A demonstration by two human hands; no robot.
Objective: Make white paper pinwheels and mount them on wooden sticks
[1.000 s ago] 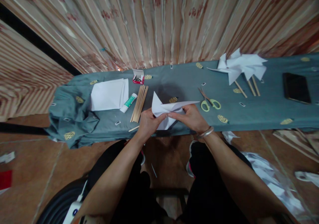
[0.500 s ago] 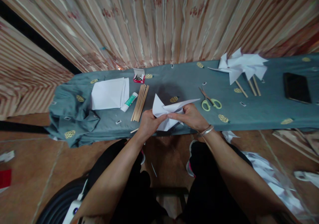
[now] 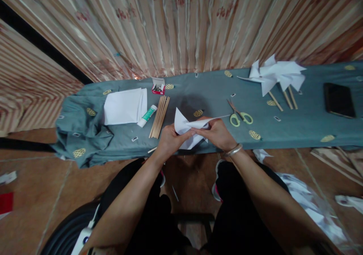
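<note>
A white paper pinwheel (image 3: pixel 183 124) with folded, pointed blades is held between my two hands, just over the front edge of the cloth-covered table. My left hand (image 3: pixel 169 139) grips its left side, thumb pressed on the middle. My right hand (image 3: pixel 219 134), with a bangle on the wrist, pinches it from the right, its thumb meeting the left one at the centre. Beneath the paper, the fingertips are hidden. Several wooden sticks (image 3: pixel 159 117) lie left of my left hand. Scissors (image 3: pixel 239 114) with light green handles rest to the right of my right hand.
Left on the cloth (image 3: pixel 181 92) are stacked white paper (image 3: pixel 123 106), a glue stick (image 3: pixel 147 116) and an open red box of small metal pins (image 3: pixel 158 86). Pinwheels on sticks (image 3: pixel 279 75) and a black phone (image 3: pixel 338 100) lie right. White paper pieces (image 3: pixel 309 202) sit on the floor.
My right fingers have curled further over the paper's right blade, and that blade looks thinner, tilted more edge-on. Both thumbs stay at the centre. Things on the table have not moved.
</note>
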